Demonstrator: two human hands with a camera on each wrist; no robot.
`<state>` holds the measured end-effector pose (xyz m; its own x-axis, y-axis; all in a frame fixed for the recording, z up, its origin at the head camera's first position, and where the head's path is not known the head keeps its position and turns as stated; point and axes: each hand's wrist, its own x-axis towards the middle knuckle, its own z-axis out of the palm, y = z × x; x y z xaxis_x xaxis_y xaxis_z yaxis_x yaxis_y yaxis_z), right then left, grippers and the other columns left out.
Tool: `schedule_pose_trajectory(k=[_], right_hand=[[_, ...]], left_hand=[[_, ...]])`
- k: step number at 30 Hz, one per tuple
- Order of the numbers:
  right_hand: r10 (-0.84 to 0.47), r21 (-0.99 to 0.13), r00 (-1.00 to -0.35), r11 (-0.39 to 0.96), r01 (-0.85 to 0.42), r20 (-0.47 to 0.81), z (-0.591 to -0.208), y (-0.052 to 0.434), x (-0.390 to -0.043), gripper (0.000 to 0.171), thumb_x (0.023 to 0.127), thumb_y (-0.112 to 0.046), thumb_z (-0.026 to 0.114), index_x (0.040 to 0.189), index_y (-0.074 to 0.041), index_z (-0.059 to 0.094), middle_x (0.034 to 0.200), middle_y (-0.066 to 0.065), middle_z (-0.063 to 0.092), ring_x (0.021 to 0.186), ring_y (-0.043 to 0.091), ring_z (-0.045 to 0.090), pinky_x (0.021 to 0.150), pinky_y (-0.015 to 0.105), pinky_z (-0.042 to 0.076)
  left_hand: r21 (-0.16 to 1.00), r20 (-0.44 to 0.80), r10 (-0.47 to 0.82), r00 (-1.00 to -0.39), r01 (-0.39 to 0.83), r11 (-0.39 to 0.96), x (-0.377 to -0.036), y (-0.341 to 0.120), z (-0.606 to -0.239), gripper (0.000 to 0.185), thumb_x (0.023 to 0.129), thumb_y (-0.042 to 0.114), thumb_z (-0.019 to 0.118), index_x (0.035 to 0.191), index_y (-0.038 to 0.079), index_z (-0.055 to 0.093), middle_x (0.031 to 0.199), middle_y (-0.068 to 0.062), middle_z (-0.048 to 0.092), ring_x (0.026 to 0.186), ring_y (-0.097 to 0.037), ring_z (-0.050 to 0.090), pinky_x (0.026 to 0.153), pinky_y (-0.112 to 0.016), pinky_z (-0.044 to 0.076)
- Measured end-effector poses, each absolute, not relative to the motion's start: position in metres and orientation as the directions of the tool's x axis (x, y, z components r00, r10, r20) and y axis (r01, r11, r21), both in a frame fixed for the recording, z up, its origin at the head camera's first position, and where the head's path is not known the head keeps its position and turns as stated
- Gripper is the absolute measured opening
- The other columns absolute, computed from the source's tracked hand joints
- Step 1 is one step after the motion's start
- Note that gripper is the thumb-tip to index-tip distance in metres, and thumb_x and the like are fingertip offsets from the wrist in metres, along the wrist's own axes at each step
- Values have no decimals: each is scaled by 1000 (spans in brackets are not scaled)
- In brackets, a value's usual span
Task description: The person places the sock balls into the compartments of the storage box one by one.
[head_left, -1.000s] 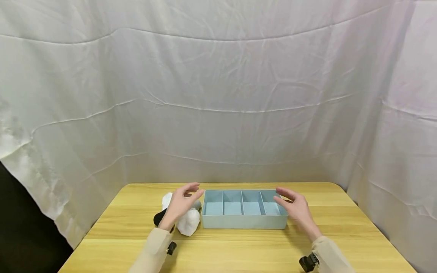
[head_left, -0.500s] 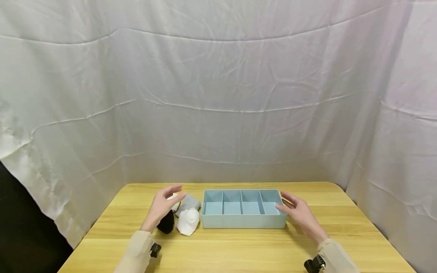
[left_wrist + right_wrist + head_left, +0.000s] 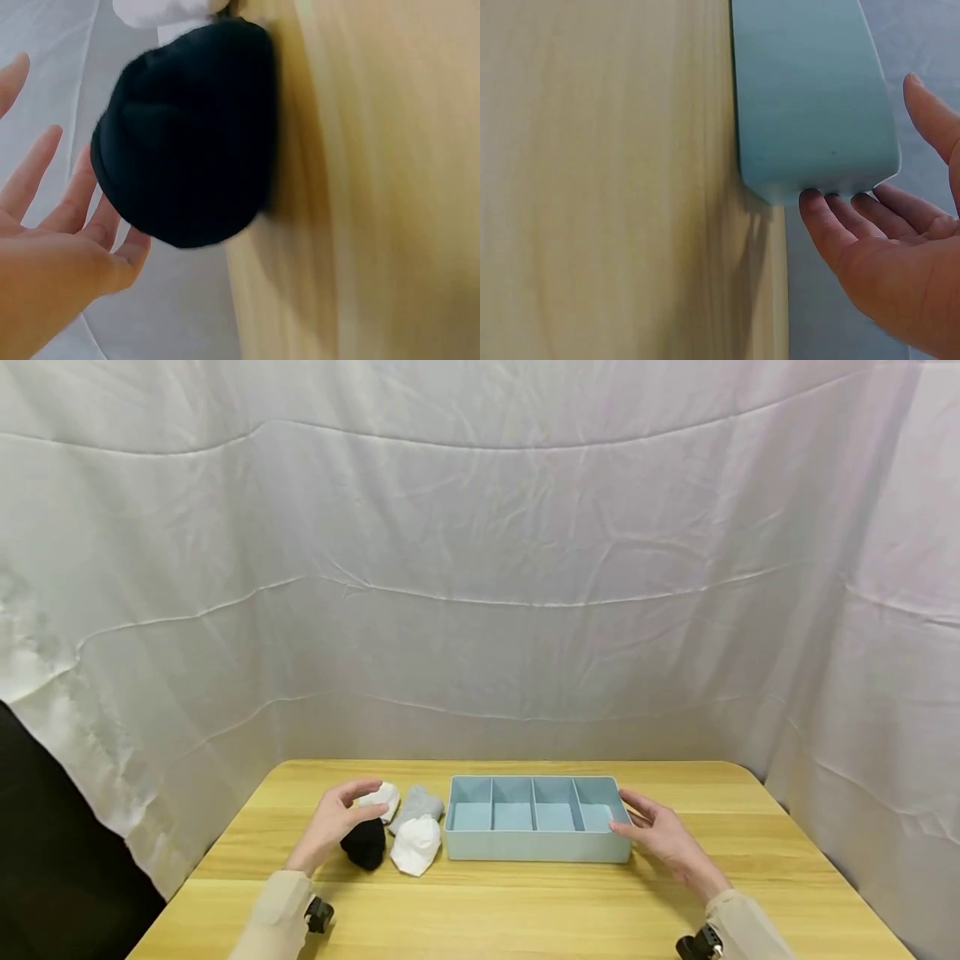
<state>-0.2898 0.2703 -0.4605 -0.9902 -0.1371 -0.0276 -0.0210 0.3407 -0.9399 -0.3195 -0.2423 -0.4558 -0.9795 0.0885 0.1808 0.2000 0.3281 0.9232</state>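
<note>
My left hand (image 3: 334, 820), fingers spread and loosely bent, hovers beside a black balled-up cloth bundle (image 3: 365, 845), perhaps rolled socks. In the left wrist view the black bundle (image 3: 187, 135) overlaps several fingers; nothing is gripped. A white bundle (image 3: 382, 800) lies behind the black one, partly covered by the hand, with a grey bundle (image 3: 417, 807) and another white bundle (image 3: 416, 846) to the right. At the right end of a light-blue box (image 3: 537, 847) with dividers is my right hand (image 3: 666, 841). Its fingertips rest on the end wall in the right wrist view, thumb raised apart.
The box sits just right of the bundles, its compartments facing up. Everything stands on a light wooden table (image 3: 510, 910) with rounded back corners. A pale curtain (image 3: 495, 652) hangs behind and along the sides. Each wrist wears a small black camera (image 3: 319, 914).
My left hand has moved left and toward me, uncovering more of the bundles. The right hand has shifted from over the box's right compartment to its right end wall.
</note>
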Motion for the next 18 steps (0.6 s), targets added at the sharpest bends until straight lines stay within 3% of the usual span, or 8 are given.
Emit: schedule_pose_trajectory(k=[12, 18], right_hand=[[-165, -950, -986, 310, -30, -23, -467, 273, -289, 82, 91, -17, 71, 154, 2, 21, 160, 26, 16, 142, 46, 28, 107, 44, 41], [-156, -954, -987, 301, -14, -35, -470, 273, -288, 82, 91, -18, 71, 155, -1, 22, 160, 25, 18, 142, 46, 27, 108, 47, 39]], left_hand=[[953, 92, 121, -988, 123, 277, -319, -262, -466, 62, 83, 20, 79, 137, 2, 54, 143, -19, 53, 135, -35, 45, 113, -49, 31], [952, 70, 134, -988, 106, 287, -316, -270, -471, 62, 84, 19, 78, 137, 1, 54, 142, -18, 53, 133, -35, 47, 112, -47, 34]])
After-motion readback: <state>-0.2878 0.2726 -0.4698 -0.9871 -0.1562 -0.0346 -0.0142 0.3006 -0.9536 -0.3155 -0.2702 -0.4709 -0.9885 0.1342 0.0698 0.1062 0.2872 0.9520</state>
